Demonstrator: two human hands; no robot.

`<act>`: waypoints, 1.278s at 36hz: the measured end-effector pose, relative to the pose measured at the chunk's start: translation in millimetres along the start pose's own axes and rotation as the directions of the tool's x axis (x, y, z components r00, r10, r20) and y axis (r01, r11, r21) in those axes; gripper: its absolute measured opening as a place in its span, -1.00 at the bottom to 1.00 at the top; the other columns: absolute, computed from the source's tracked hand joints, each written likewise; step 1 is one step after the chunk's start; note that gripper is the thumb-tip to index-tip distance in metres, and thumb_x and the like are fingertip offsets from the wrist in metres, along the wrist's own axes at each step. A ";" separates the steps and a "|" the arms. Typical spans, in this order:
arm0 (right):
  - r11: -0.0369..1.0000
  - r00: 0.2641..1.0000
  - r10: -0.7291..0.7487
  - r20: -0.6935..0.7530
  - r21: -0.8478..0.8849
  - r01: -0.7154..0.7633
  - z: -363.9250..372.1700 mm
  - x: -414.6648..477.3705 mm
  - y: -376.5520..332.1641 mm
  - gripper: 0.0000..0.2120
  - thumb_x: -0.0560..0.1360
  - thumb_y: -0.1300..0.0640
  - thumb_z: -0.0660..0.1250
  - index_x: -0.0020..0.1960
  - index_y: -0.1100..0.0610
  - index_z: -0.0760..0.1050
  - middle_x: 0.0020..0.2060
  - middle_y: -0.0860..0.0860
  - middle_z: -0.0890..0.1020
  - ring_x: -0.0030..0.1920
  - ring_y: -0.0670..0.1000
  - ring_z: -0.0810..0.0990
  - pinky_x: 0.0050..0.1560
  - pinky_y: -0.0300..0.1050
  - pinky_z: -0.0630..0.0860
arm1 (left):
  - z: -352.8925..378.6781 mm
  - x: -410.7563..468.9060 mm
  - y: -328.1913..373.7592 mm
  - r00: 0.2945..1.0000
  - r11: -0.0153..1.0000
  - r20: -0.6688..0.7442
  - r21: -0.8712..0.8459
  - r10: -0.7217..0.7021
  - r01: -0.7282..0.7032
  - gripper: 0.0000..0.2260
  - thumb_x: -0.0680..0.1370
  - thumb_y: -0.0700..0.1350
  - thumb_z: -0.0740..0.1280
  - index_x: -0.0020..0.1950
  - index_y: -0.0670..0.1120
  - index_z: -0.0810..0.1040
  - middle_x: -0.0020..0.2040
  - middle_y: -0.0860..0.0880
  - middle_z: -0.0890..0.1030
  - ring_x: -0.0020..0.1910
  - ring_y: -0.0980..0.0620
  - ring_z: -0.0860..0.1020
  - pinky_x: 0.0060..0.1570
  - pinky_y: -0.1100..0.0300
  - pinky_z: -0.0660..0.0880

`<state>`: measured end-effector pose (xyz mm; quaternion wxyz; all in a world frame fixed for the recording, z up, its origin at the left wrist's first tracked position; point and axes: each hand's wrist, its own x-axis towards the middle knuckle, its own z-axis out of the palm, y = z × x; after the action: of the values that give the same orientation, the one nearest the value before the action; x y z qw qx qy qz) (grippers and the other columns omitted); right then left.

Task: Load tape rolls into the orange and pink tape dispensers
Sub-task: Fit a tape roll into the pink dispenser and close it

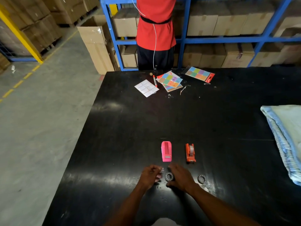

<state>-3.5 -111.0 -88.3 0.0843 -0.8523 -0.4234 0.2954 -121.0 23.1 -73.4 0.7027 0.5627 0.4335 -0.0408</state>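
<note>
On black table (130,128) — warehouse shelving (185,39) behind — both dispensers.

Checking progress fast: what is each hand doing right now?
Left hand: curled shut on something small and pale; what it is cannot be told.
Right hand: fingers bent over a black ring; grip unclear.

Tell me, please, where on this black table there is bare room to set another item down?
The widest bare stretch lies between the sticker sheets at the far edge and the pink dispenser and orange dispenser. The table's left part is bare too. It is crowded near the hands, left and right, by the black rings, and the folded cloth fills the right edge.
</note>
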 end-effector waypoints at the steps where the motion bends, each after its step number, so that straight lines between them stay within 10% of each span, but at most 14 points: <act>1: 1.000 1.000 -0.003 0.020 0.004 0.003 3.0 0.6 -1.6 -0.29 0.39 -0.14 0.46 0.44 0.05 0.32 0.42 0.06 0.40 0.37 0.12 0.41 0.31 0.00 0.37 | 0.3 0.8 0.4 1.000 1.000 -0.001 -0.007 -0.001 0.001 -0.90 0.59 -0.15 0.32 -0.09 -0.15 0.56 -0.27 -0.19 0.54 -0.34 -0.02 0.47 -0.32 0.19 0.45; 6: 0.994 0.999 -0.024 -0.037 0.108 0.028 18.2 1.3 3.2 -0.51 0.51 -0.01 0.35 0.41 0.01 0.35 0.40 0.04 0.40 0.31 0.06 0.47 0.26 -0.06 0.45 | -1.4 1.3 2.9 1.000 1.000 -0.021 -0.027 0.003 -0.004 -0.87 0.58 -0.17 0.32 -0.14 -0.11 0.62 -0.29 -0.13 0.61 -0.38 -0.03 0.52 -0.30 0.17 0.51; 11: 0.855 0.987 0.063 -0.149 0.519 0.024 -1.3 3.6 -8.3 -0.76 0.39 0.11 0.45 -0.03 -0.13 0.50 -0.02 -0.09 0.60 -0.04 -0.14 0.58 -0.02 -0.20 0.51 | -7.9 3.0 0.8 0.998 0.999 -0.056 -0.036 -0.014 0.012 -0.83 0.58 -0.15 0.33 0.03 -0.25 0.60 -0.23 -0.23 0.64 -0.24 -0.17 0.61 -0.06 -0.11 0.58; 16: 0.737 0.993 0.021 -0.117 0.672 0.064 -23.4 4.5 -16.5 -0.66 0.42 0.15 0.50 0.12 -0.11 0.52 0.04 -0.10 0.68 0.02 -0.14 0.68 0.06 -0.10 0.65 | -2.4 -1.6 4.3 0.999 0.999 -0.042 -0.050 0.006 -0.008 -0.80 0.59 -0.14 0.32 0.04 -0.27 0.59 -0.28 -0.15 0.67 -0.24 -0.15 0.61 0.03 -0.24 0.56; 46: 0.694 0.972 -0.029 -0.235 0.695 0.189 -40.4 -14.0 -26.0 -0.57 0.44 0.14 0.51 0.23 -0.17 0.51 0.16 -0.17 0.62 0.05 -0.14 0.65 0.06 -0.19 0.64 | 9.3 -29.3 31.6 0.986 0.977 -0.116 -0.165 0.118 -0.136 -0.82 0.59 -0.18 0.32 0.09 -0.26 0.60 -0.06 -0.20 0.72 -0.14 -0.02 0.71 -0.24 0.29 0.60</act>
<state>-4.2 -101.2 -39.2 0.4681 -0.7521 -0.3149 0.3408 -116.7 14.3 -30.5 0.7261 0.5279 0.4348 0.0717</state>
